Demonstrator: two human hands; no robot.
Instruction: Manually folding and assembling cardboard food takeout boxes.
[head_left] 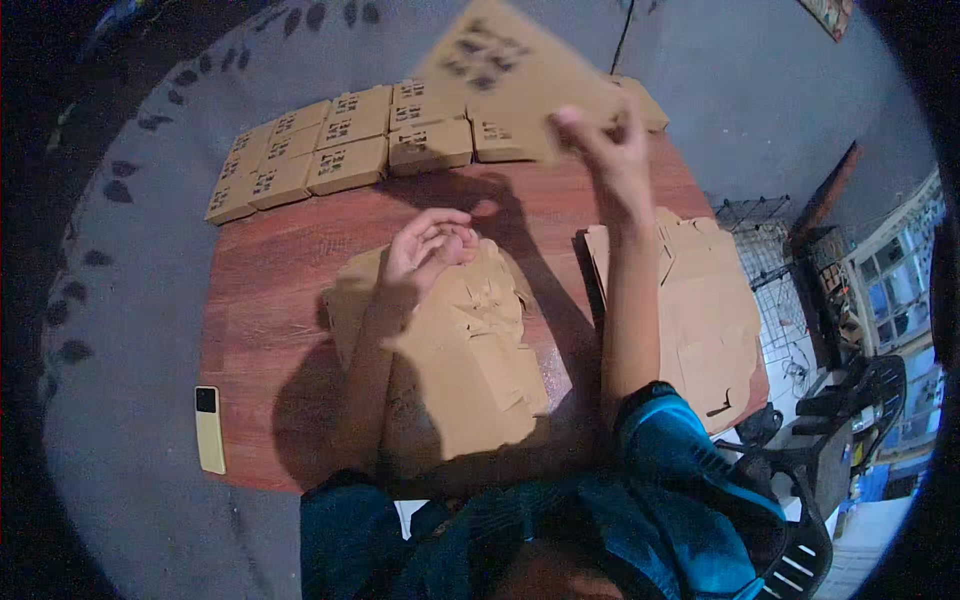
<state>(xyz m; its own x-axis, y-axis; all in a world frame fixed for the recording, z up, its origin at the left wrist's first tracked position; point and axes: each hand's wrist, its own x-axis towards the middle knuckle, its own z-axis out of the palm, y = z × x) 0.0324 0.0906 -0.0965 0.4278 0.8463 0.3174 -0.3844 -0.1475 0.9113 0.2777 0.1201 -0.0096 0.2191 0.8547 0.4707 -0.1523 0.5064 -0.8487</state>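
Note:
A brown cardboard box (570,85) with dark lettering on its top is held up at the far side of the table, tilted and slightly blurred. My right hand (617,155) grips it by its near right corner, thumb and fingers closed on the edge. Over the middle of the table hovers my left hand (432,245), its fingers loosely curled and apart with nothing in them. Beneath it lies a pile of flat, unfolded cardboard box blanks (480,390). Folded boxes (350,150) with the same lettering stand in two rows along the far edge; the raised box hides some of them.
A second stack of flat cardboard blanks (710,310) lies on the right of the reddish wooden table (260,290). At the left edge rests a yellow phone (211,440). To the right stand a black chair (800,485) and a wire rack (770,260); a grey wall rises behind.

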